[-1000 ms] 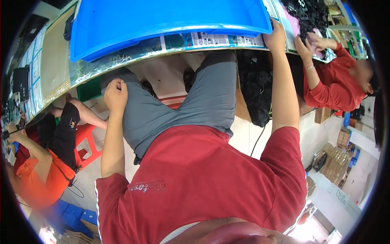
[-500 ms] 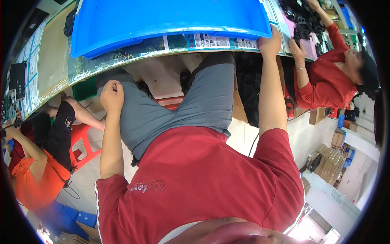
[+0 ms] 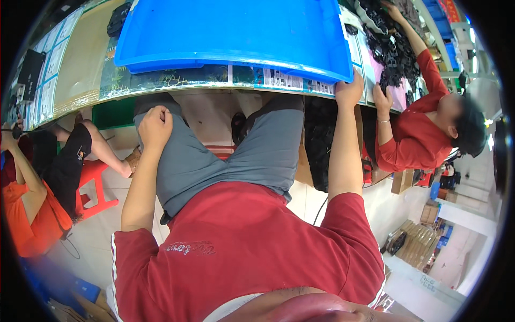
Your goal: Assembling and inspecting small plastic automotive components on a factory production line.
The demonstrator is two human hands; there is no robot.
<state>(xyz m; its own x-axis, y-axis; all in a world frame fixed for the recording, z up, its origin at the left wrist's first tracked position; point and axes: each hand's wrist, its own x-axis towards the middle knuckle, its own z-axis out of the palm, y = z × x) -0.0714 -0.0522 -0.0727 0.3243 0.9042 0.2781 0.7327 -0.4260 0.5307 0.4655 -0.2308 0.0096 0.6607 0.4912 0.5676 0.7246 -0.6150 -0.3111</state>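
A wide, shallow blue plastic bin (image 3: 241,32) lies on the table in front of me, its inside showing no contents in the visible part. My right hand (image 3: 350,90) is at the bin's near right corner, fingers curled against the rim and partly hidden by it. Down on my left thigh rests my left hand (image 3: 155,127), closed in a loose fist, with nothing visible in it. The grey trousers (image 3: 188,161) of my legs extend under the table edge.
Printed sheets lie under the table's clear cover (image 3: 273,79). At right, a co-worker in red (image 3: 416,137) reaches over a pile of black items (image 3: 389,51). Another person in orange (image 3: 35,214) sits at left by a red stool (image 3: 94,185). A box of black items (image 3: 320,145) stands beside my right leg.
The view has shifted. The bin's near left corner now lies farther from the table edge. My right hand stays at the bin's corner and my left hand on my thigh.
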